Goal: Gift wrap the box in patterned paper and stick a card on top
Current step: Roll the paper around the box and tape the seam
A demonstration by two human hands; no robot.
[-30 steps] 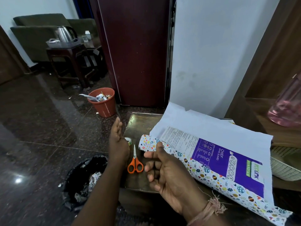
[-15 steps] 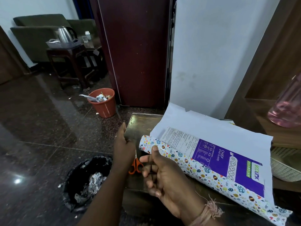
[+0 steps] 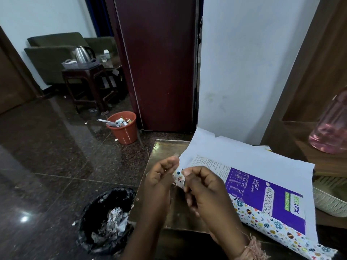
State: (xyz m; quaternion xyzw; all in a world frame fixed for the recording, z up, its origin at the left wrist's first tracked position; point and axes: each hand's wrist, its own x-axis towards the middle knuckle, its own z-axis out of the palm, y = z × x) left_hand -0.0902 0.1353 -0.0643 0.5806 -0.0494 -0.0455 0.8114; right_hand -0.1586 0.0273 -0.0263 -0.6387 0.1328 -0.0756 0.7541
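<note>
Both hands are raised together over the near left end of the table: the left hand (image 3: 159,177) has its fingers curled, thumb and forefinger pinched on what looks like a small clear strip, though it is too faint to name for certain, and the right hand (image 3: 202,186) is curled beside it with its fingertips at the end of the patterned paper (image 3: 277,229); whether it actually pinches the paper I cannot tell. One purple box (image 3: 262,192) lies flat on the single sheet of wrapping paper, its long axis running from the far left, by the hands, to the near right, the printed face up. The paper's white underside (image 3: 244,154) stands up behind the box on the far side, while the patterned side curls up along the near edge. All this rests on one brass-coloured table (image 3: 165,149). On the dark floor to the left sit two bins: a near one lined with a black bag (image 3: 105,218) holding crumpled paper scraps, and a farther orange bucket (image 3: 124,128) filled with small litter. A woven white basket (image 3: 326,199) shows at the right edge, its contents hidden. One pink bottle (image 3: 332,128) stands on the wooden shelf to the far right.
</note>
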